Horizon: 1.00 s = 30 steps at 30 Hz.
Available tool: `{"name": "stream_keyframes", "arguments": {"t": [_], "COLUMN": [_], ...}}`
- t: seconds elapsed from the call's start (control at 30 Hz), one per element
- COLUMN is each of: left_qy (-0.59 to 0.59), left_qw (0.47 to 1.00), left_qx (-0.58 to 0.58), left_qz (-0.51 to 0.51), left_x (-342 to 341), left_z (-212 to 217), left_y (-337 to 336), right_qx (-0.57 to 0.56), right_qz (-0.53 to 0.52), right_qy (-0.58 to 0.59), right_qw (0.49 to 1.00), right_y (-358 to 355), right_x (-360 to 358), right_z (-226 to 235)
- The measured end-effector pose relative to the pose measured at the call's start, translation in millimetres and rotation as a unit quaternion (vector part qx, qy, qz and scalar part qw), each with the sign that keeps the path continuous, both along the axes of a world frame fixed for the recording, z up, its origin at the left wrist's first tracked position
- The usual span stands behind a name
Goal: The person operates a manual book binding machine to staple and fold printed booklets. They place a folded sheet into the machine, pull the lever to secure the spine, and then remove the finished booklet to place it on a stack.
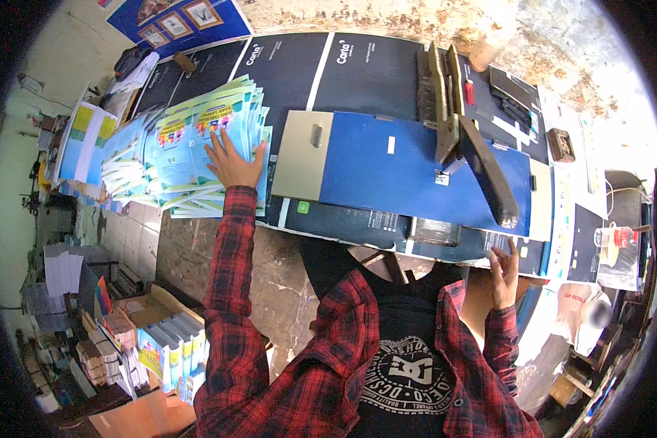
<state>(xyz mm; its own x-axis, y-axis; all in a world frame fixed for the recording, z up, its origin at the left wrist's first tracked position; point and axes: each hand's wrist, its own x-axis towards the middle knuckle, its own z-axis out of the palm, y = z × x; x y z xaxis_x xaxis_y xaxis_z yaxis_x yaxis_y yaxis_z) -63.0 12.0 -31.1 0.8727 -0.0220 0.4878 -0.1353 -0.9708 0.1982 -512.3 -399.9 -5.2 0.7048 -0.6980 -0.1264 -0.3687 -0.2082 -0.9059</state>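
My left hand (236, 162) lies with its fingers spread on a fanned pile of light blue and green printed booklets (175, 157), at the left of the table. Over by the front edge, on the right, my right hand (504, 276) hovers with its fingers apart and nothing visible in it. Between the two hands a long blue board (387, 171) with beige ends lies flat. A worn device with a long dark lever arm (489, 175) stands over the board's right part, the lever's near end close to my right hand.
Dark printed sheets (372, 77) cover the table. A red tool (469, 93), a black case (509, 86) and a small brown box (561, 145) sit at the back right. A bottle with a red cap (622, 237) is far right. Stacked books (171, 350) fill the lower left.
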Motion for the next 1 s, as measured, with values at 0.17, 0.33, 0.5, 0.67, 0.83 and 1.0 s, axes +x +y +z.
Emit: {"name": "stream_keyframes", "arguments": {"t": [0.17,0.33,0.5,0.67,0.83,1.0], "left_qy": [0.014,0.049,-0.031,0.030,0.083,0.098], "left_qw": [0.999,0.987,0.969,0.889,0.863,0.902], "left_qx": [0.038,0.045,-0.054,-0.301,-0.318,-0.209], "left_qz": [-0.035,-0.145,-0.238,-0.344,-0.384,-0.364], "left_x": [69.0,120.7,91.1,-38.8,-117.0,-154.1], "left_z": [-9.1,-9.4,26.0,110.8,147.2,126.4], "left_y": [19.8,48.8,47.2,-41.5,-87.6,-72.2], "right_qx": [0.032,0.062,-0.054,-0.233,-0.358,-0.238], "right_qz": [-0.011,-0.040,-0.083,-0.166,-0.203,-0.194], "right_qy": [-0.013,-0.028,0.026,0.087,0.267,0.388], "right_qw": [0.999,0.997,0.995,0.954,0.871,0.869], "right_y": [13.2,20.4,-11.4,-111.8,-237.9,-269.5], "right_x": [-23.9,-42.4,-29.5,-59.8,-66.1,-41.0], "right_z": [-8.3,-35.9,14.3,4.7,-8.5,6.0]}}
